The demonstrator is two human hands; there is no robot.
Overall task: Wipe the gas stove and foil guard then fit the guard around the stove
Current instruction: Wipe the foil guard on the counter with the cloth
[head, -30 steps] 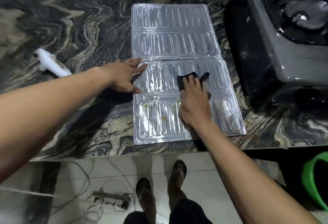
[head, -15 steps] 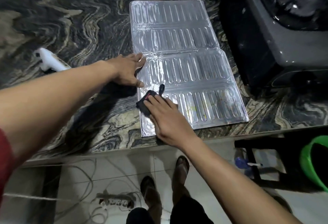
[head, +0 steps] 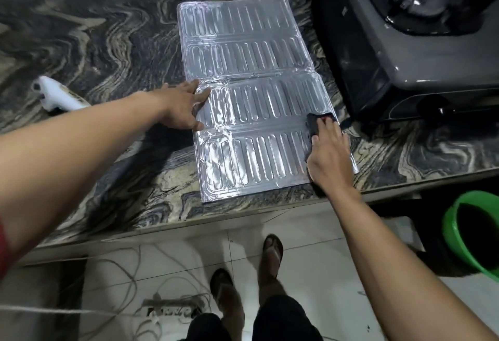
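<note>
The silver ribbed foil guard (head: 251,103) lies flat and unfolded on the dark marbled counter (head: 102,52). My left hand (head: 181,108) presses flat on the guard's left edge, fingers spread. My right hand (head: 328,154) pushes a dark cloth (head: 314,123) down against the guard's right edge, near the front corner. The grey gas stove (head: 410,52) stands at the right, just beyond the guard, with its black burner at the top right.
A white object (head: 58,97) lies on the counter at the left. A green bucket (head: 459,232) sits on the floor at the right. Below the counter edge are a power strip (head: 172,309), loose cables and my sandalled feet.
My right hand slid the cloth from the guard's middle to its left front corner, then across to the right edge. My left hand stayed on the left edge.
</note>
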